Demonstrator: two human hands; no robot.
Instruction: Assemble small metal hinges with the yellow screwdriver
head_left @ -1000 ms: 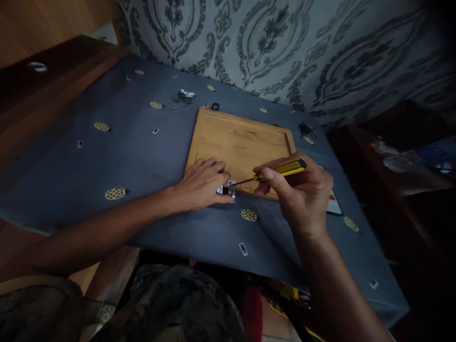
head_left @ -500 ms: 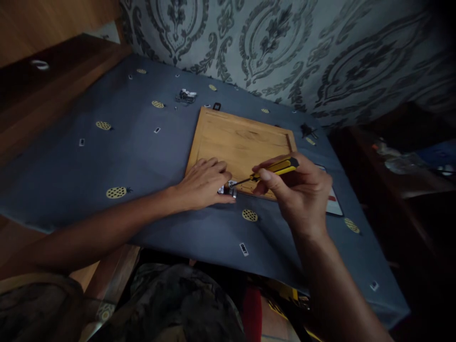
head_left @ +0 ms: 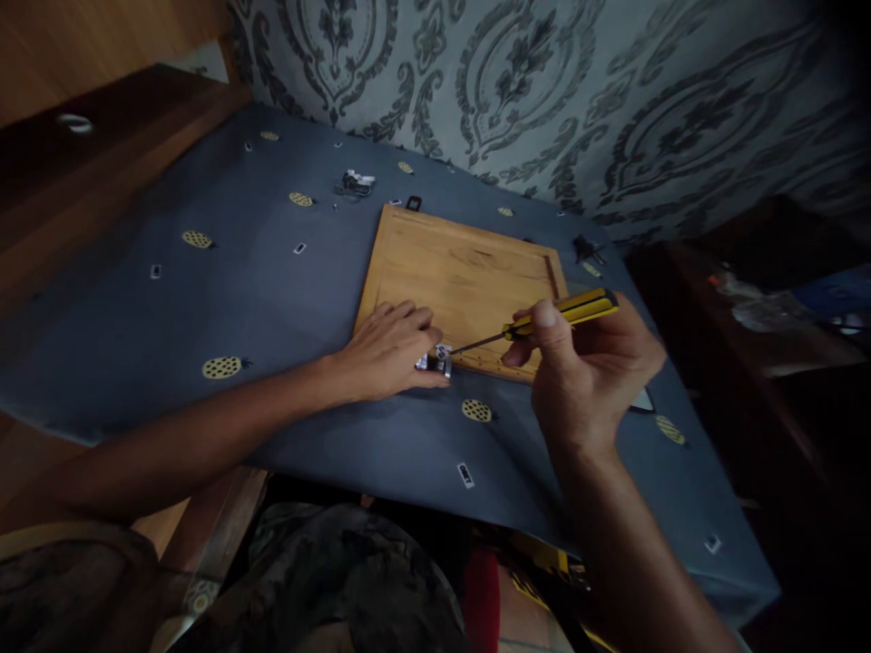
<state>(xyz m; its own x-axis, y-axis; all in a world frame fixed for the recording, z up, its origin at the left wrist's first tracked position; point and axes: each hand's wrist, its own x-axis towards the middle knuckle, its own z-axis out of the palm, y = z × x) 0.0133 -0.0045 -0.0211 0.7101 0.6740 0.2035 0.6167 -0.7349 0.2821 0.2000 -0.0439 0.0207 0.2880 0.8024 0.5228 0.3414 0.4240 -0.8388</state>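
A wooden cabinet door panel (head_left: 469, 263) with a raised frame lies flat on the table. At its near edge sits a metal cabinet hinge (head_left: 444, 355), partly covered by my left hand (head_left: 395, 352). That hand rests over the panel's near-left corner, its thumb below the edge and its fingers on top, closed about the hinge. My right hand (head_left: 585, 372) grips a yellow and black screwdriver (head_left: 562, 313) by its handle, shaft aimed down and left. The screwdriver's tip is close to the hinge's right side; whether it touches cannot be made out.
A dark blue cloth with pineapple prints (head_left: 259, 290) covers the table. Small metal parts (head_left: 355, 183) lie behind the panel, beside a black loop-shaped piece (head_left: 414, 203). A dark object (head_left: 586, 248) lies at the back right. Patterned wall (head_left: 517, 82) rises behind.
My right hand has drawn the screwdriver back to the right, and its tip has shifted from the hinge's middle toward its right side. My left hand has stayed in place.
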